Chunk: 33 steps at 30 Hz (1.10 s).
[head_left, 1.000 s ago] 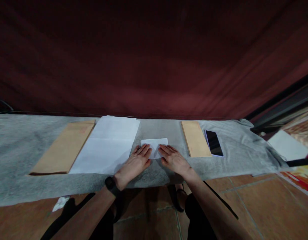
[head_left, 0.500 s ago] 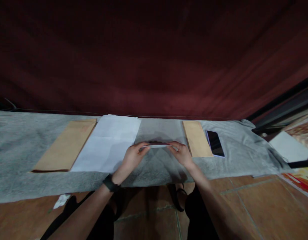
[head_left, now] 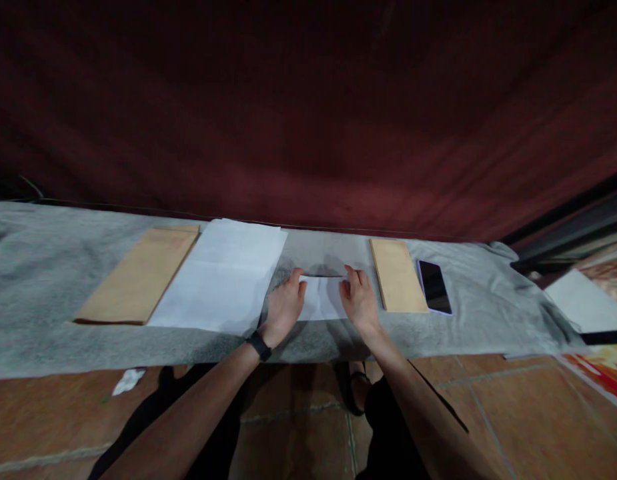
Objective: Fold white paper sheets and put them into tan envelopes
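Note:
A small folded white paper (head_left: 321, 298) lies on the grey cloth (head_left: 38, 267) in front of me. My left hand (head_left: 283, 307) rests on its left side, fingers stretched forward to the far edge. On the paper's right side my right hand (head_left: 358, 300) lies the same way, fingers extended. Both hands lie flat and hold nothing. A black band sits on my left wrist (head_left: 259, 345).
Left of the hands lie large white sheets (head_left: 223, 273) and a brown envelope (head_left: 138, 273). To the right are a second brown envelope (head_left: 398, 275) and a dark phone (head_left: 433, 287). A dark red curtain hangs behind. A paper scrap (head_left: 128, 380) lies on the tiled floor.
Half a second ago both hands held the paper lifted off the cloth, pinched at its ends. It now lies flat again, slightly farther from me, with both hands pressed on its sides.

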Each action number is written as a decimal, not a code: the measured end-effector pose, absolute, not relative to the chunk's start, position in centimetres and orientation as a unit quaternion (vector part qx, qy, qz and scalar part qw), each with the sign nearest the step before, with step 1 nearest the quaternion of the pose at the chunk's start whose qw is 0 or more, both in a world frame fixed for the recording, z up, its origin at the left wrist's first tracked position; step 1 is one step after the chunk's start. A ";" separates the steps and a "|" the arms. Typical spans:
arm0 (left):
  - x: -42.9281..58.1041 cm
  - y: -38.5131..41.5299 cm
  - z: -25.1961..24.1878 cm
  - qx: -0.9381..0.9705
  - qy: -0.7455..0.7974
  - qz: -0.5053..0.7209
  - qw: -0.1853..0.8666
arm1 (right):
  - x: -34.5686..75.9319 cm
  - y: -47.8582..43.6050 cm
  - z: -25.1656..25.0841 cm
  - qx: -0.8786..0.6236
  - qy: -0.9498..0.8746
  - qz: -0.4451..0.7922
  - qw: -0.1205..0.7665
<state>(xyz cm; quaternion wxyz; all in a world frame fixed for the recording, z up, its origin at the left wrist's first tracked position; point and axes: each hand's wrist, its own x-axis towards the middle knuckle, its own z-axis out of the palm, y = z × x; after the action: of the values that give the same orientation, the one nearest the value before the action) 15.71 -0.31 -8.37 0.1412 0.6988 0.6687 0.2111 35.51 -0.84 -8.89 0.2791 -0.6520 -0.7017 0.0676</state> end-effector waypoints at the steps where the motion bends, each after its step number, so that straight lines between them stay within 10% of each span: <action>1: 15.9 -0.6 -8.3 0.712 0.667 0.189 0.115 | 35.1 -1.1 -9.0 -0.630 -0.725 0.057 0.273; 33: 16.0 -3.8 -10.2 0.807 0.573 0.139 0.030 | 34.2 -3.6 -12.1 -0.571 -0.806 0.020 0.151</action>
<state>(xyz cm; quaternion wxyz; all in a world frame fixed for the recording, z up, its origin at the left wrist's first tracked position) 15.99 -3.79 -10.22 0.0300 0.8072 0.5729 0.1388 34.23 -3.58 -12.05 0.1510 -0.5713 -0.8064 0.0199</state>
